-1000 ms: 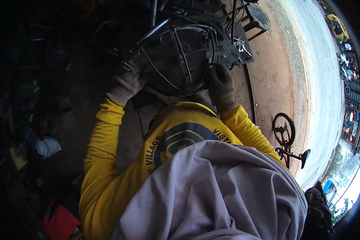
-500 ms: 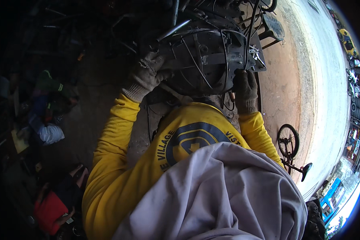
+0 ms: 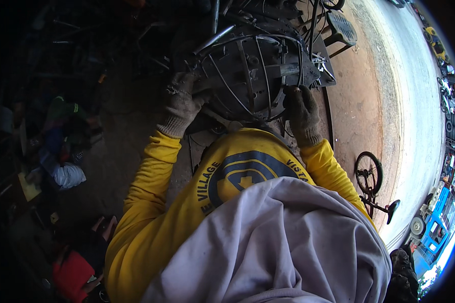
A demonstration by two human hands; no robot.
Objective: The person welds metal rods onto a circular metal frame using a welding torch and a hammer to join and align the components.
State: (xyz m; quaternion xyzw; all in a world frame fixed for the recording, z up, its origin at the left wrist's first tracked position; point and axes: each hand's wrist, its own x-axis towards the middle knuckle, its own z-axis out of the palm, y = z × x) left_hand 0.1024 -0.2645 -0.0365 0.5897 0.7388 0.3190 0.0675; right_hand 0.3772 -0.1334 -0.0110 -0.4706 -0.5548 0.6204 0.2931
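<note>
A rounded cage-like frame of bent metal rods and flat strips (image 3: 245,65) lies over a dark metal work surface (image 3: 227,83) in front of me. Both my hands wear grey knit work gloves. My left hand (image 3: 183,103) is closed around the left end of the frame, its thumb pointing inward along the near side; its fingertips are partly lost in shadow. At the frame's right end, my right hand (image 3: 302,108) is closed on the near rim, fingers bent. A loose metal tube (image 3: 215,39) slants just beyond the frame's left part.
Beyond the work surface is a dark clutter of rods and tubes. A stool (image 3: 342,29) stands at the far right, and a small bicycle (image 3: 371,184) to my right by the road. People sit at lower left, one in red (image 3: 75,278). A blue truck (image 3: 437,222) is across the road.
The rod frame has shifted and turned slightly on the work surface. My right hand has moved a little left with it; my left hand has come slightly nearer to me.
</note>
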